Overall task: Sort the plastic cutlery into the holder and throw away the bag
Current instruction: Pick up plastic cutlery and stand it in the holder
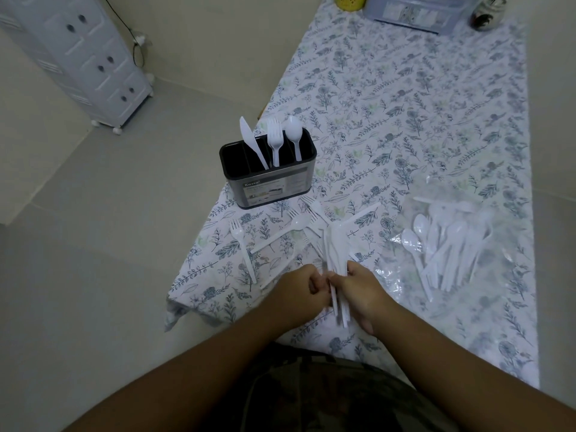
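Both hands — left hand (307, 283), right hand (358, 286) — clutch a bundle of white plastic knives (336, 260) near the black oblong holder (268, 173), which has three pieces; forks (238, 233) beside it and spoons on the clear bag (448, 244) remain unsorted.

Loose forks (268, 232) lie scattered between the table's near edge and the holder (268, 179). A bag (448, 244) of spoons crowds the right. Open tablecloth (405, 104) stretches beyond.
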`<move>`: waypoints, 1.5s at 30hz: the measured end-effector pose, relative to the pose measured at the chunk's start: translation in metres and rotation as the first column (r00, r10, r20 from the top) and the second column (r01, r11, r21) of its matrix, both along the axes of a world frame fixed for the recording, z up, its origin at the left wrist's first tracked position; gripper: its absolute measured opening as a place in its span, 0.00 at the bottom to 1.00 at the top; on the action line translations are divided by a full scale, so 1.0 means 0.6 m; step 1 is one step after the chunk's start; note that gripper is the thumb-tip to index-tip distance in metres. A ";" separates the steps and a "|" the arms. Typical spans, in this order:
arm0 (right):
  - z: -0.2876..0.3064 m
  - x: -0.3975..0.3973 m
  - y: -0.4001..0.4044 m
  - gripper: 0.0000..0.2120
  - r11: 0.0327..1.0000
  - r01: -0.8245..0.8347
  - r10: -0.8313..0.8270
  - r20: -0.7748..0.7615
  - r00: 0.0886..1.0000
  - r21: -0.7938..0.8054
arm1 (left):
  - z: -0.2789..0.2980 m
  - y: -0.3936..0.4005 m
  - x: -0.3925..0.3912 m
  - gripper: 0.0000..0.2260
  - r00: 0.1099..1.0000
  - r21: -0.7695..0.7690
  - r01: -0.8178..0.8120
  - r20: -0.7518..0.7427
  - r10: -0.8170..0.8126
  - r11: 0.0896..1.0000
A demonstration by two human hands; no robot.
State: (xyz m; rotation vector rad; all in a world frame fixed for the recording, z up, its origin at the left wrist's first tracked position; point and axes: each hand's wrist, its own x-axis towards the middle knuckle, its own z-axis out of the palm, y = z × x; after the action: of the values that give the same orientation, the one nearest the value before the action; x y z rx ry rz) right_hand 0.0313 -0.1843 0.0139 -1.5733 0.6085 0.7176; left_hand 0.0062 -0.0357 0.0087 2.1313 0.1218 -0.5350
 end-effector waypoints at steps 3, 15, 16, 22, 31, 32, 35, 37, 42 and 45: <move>-0.001 -0.001 -0.011 0.03 0.996 0.077 -0.076 -0.034 0.997 0.044 | -0.011 0.011 0.024 0.07 0.998 0.079 -0.043 -0.039 0.047 0.996; -0.010 -0.006 -0.041 0.10 0.990 0.123 -0.119 0.057 0.991 -0.067 | -0.036 -0.027 0.050 0.27 0.976 0.242 0.183 0.069 -0.205 0.953; -0.009 -0.006 -0.042 0.10 0.989 0.120 -0.115 0.063 0.991 -0.082 | -0.038 -0.029 0.050 0.27 0.973 0.262 0.197 0.062 -0.221 0.945; 0.001 -0.005 -0.045 0.12 0.998 0.064 -0.064 0.004 0.998 0.022 | -0.041 -0.030 0.035 0.07 0.980 0.283 0.061 0.163 -0.111 0.957; -0.001 -0.006 -0.040 0.05 0.994 0.086 -0.085 -0.017 0.996 0.075 | -0.023 -0.034 0.044 0.08 0.992 0.314 -0.090 0.111 0.057 0.945; 0.000 -0.007 -0.039 0.03 0.992 0.088 -0.085 -0.030 0.996 0.091 | -0.021 -0.032 0.043 0.07 0.993 0.298 -0.088 0.107 0.058 0.951; 0.001 -0.008 -0.032 0.03 0.976 0.140 -0.123 -0.112 0.986 0.164 | -0.016 -0.023 0.033 0.06 0.995 0.203 -0.081 0.081 0.065 0.976; 0.002 -0.006 -0.026 0.05 0.959 0.206 -0.174 -0.167 0.970 0.196 | -0.012 -0.021 0.024 0.06 0.991 0.123 -0.114 0.081 0.104 0.986; 0.006 -0.007 -0.015 0.10 0.969 0.114 -0.093 -0.105 0.990 0.220 | -0.004 -0.027 0.013 0.07 0.970 -0.014 -0.241 0.039 0.241 0.971; 0.002 -0.012 -0.007 0.11 0.977 0.013 -0.006 -0.034 0.999 0.214 | -0.001 -0.023 0.011 0.05 0.967 -0.129 -0.250 0.015 0.254 0.960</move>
State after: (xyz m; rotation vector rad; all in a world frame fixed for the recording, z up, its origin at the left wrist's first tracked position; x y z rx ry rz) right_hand 0.0243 -0.1886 0.0152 -1.3607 0.5440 0.7774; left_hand 0.0129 -0.0495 0.0081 1.9634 0.3295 -0.3496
